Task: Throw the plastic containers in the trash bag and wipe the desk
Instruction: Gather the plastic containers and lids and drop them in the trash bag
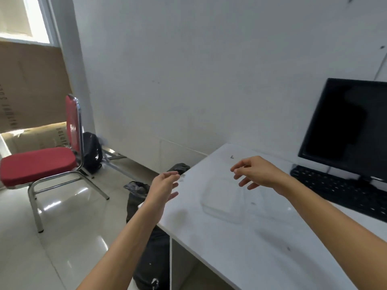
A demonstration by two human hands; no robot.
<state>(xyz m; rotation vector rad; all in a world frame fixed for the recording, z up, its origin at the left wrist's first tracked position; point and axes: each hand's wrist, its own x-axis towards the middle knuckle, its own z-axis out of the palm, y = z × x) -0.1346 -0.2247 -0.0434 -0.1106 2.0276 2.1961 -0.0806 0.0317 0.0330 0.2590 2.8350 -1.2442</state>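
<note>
A clear plastic container (223, 200) lies on the white desk (261, 248), hard to make out against the top; a second clear piece (270, 208) seems to lie just right of it. My left hand (162, 189) hovers at the desk's left edge, fingers apart and holding nothing. My right hand (254, 172) hangs above the container's far right side, fingers spread and curled downward, not touching it. A black trash bag (144, 208) stands on the floor against the desk's left side, partly hidden by my left forearm.
A black monitor (345, 126) and black keyboard (339, 189) fill the desk's right side. Small dark specks (232, 157) dot the desk top. A red chair (41, 162) stands on the tiled floor at left, a black backpack (91, 151) behind it by the wall.
</note>
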